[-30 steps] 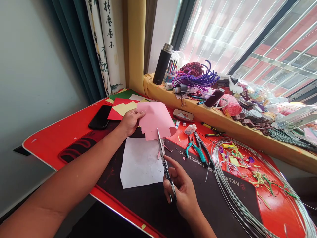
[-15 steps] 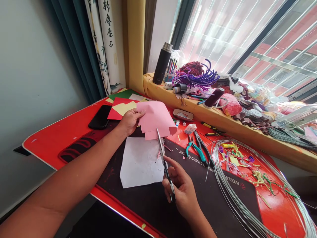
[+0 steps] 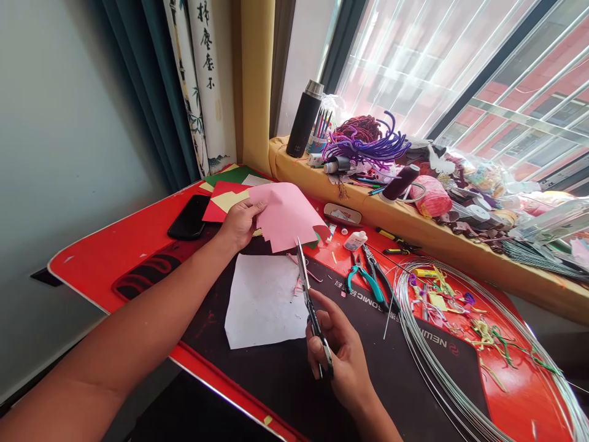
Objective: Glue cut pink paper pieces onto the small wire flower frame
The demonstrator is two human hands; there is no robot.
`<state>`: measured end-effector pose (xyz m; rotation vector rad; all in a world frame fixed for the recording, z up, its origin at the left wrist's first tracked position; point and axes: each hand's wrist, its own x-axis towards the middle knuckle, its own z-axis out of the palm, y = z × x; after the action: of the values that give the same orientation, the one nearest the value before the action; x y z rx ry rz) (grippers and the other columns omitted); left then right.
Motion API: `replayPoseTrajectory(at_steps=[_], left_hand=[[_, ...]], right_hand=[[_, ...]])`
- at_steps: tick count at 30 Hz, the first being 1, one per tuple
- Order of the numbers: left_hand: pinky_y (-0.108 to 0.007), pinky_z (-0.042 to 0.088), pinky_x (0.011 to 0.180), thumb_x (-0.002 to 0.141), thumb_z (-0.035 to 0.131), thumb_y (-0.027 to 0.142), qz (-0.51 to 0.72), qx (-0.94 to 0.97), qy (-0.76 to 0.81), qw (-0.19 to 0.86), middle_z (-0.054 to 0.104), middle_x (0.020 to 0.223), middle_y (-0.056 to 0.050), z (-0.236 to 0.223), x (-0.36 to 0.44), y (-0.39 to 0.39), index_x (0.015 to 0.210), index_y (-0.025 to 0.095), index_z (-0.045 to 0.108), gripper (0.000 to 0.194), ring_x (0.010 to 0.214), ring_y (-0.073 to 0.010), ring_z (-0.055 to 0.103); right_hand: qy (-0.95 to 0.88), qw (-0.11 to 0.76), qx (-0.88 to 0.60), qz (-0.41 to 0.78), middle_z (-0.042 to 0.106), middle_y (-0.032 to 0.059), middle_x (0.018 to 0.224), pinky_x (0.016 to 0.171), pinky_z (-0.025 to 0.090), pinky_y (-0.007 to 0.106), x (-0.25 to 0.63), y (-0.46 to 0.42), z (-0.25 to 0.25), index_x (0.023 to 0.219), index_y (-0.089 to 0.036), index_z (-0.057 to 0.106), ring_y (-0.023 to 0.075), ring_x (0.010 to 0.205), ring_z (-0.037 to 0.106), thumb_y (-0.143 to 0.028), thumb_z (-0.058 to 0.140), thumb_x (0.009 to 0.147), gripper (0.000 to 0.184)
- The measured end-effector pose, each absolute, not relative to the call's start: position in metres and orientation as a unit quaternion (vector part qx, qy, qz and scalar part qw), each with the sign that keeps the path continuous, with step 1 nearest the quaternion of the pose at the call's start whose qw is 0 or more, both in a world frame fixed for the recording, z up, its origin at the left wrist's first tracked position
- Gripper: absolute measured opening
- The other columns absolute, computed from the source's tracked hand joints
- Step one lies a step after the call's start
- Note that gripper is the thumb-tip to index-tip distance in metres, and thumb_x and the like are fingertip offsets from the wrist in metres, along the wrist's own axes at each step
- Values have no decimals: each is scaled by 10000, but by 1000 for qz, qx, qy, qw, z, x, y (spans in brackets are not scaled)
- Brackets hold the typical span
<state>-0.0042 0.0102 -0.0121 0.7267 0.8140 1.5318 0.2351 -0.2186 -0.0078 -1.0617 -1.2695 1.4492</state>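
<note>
Pinching: left fingers [image 3: 256,209] on pink paper [image 3: 288,212]
Scissors [image 3: 305,282]: grasped by right fingers [image 3: 328,304]
Paper's six o'clock: white sheet [image 3: 262,301]
Four o'clock: teal pliers [image 3: 373,288], wire coil [image 3: 414,344]
Nine o'clock: phone [image 3: 188,217]

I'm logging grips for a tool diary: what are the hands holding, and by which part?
The left hand holds pink paper by its left edge; the right hand, scissors by the handles.

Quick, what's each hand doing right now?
Left hand: closed on the pink paper, pinching its left edge.
Right hand: closed around the handles of the scissors, blades pointing toward the paper.
</note>
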Motion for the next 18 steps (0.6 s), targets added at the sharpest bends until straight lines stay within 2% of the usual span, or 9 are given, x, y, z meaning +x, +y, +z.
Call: replayPoseTrajectory(at_steps=[10, 18], left_hand=[[-294, 564, 646, 644, 957, 301, 666, 311, 348, 582, 792, 856, -61, -15, -8, 14, 1010, 148, 799, 427, 734, -197, 705], [-284, 547, 617, 650, 957, 303, 674, 305, 347, 576, 782, 847, -50, -16, -8, 15, 951, 150, 795, 375, 702, -179, 682]], right_hand=[[-513, 456, -430, 587, 514, -56, 740, 368, 405, 187, 235, -218, -10, 1534, -256, 598, 76, 450, 439, -585, 803, 926, 721], [-510, 455, -433, 588, 509, -58, 742, 383, 404, 186, 235, -218, -8, 1524, -266, 606, 72, 448, 448, -589, 799, 933, 701]])
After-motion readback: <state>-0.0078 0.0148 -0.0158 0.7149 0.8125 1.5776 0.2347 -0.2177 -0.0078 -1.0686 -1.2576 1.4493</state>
